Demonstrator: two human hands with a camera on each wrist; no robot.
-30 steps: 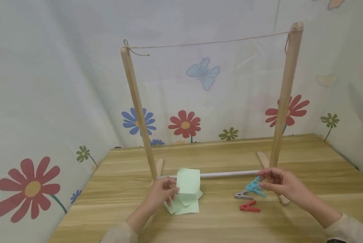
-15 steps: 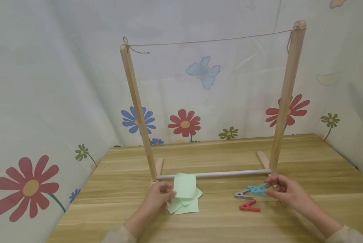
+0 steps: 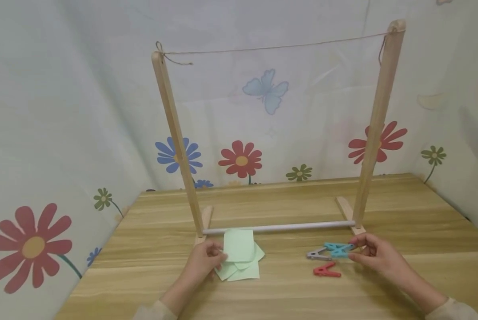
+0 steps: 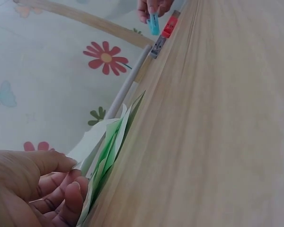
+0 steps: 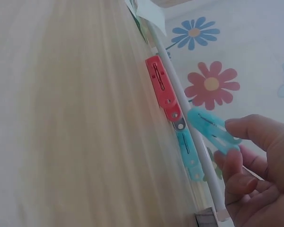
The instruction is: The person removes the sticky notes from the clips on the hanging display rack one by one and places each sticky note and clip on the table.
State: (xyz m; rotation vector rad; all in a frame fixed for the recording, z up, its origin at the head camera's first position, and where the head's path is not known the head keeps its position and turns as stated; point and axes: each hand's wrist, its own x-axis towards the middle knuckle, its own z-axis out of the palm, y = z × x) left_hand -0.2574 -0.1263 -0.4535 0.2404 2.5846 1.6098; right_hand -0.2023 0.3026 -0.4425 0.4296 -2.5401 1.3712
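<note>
My left hand [image 3: 205, 258] pinches the left edge of a pale green paper sheet [image 3: 238, 245] between thumb and fingers. The sheet is lifted at an angle over several more green sheets [image 3: 247, 272] lying on the table. On the other side, my right hand [image 3: 376, 253] holds a light blue clothespin [image 5: 212, 127] by its handle ends, thumb against fingers. Below it on the table lies a second blue clothespin [image 5: 188, 151], overlapping the held one in the head view. Beside them are a grey clothespin [image 3: 318, 254] and a red clothespin [image 3: 327, 270].
A wooden frame with a left post [image 3: 175, 129] and a right post [image 3: 379, 120] stands on the table [image 3: 287, 293]. Twine [image 3: 279, 46] is strung between the post tops, and a white rod [image 3: 303, 226] joins them low down. A flowered curtain [image 3: 311, 133] hangs behind.
My left hand has moved left with the pinched sheet, which sits lower. My right hand has moved slightly right and down, and the held clothespin has tipped from slanting upward to nearly level.
</note>
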